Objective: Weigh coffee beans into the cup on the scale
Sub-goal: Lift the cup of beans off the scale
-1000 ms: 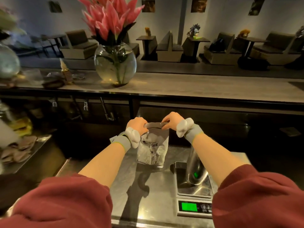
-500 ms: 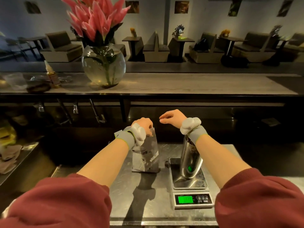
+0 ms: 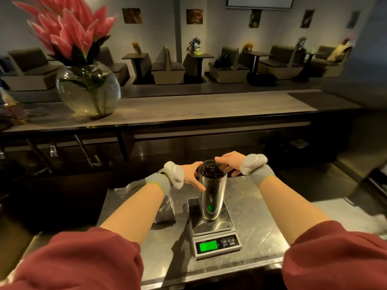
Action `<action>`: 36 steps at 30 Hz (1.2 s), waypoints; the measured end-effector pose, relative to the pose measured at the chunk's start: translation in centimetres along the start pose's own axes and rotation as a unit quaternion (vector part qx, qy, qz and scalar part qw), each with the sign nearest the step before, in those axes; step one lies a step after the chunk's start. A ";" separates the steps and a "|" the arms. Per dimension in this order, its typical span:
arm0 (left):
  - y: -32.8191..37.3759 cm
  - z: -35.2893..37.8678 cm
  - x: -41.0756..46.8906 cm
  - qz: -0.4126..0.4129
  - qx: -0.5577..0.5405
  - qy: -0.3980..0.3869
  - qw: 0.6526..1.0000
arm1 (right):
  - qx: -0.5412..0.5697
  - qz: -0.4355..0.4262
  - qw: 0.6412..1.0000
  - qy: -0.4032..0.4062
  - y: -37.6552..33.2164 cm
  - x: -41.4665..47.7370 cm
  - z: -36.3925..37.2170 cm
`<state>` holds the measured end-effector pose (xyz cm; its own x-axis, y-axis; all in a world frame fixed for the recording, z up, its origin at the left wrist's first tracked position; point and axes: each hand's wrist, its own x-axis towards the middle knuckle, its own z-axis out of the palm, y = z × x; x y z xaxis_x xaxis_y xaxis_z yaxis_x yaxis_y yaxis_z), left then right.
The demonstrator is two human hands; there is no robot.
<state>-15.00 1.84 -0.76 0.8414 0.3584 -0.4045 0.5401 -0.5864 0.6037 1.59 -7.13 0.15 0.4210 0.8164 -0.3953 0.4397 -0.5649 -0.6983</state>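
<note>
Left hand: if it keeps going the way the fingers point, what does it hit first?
The cup on the scale. The left hand points right, fingers spread open at the cup's near side just under the rim; whether they already touch it is unclear. The right hand reaches over the rim from the other side.

A round glass vase (image 3: 89, 91) of pink flowers (image 3: 69, 32) stands on the bar counter (image 3: 199, 109).

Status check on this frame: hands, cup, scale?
Left hand and right hand open at cup rim. Cup upright on scale, beans inside. Bag set aside; nothing blocking.
</note>
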 end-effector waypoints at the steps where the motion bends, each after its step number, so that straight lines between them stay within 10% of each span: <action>1: 0.1 0.3 0.3 0.004 -0.026 0.008 1.000 | 0.002 0.012 1.000 -0.011 0.5 -0.3 -0.1; 36: 11.3 8.0 16.4 0.028 -0.073 0.125 0.989 | 0.102 0.061 0.984 0.133 13.9 1.1 -11.0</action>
<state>4.78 -4.72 -6.08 0.8385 0.5084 -0.1959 0.4751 -0.5062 0.7197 16.89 -15.38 -3.39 0.6653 0.6689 -0.3316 0.2172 -0.5984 -0.7712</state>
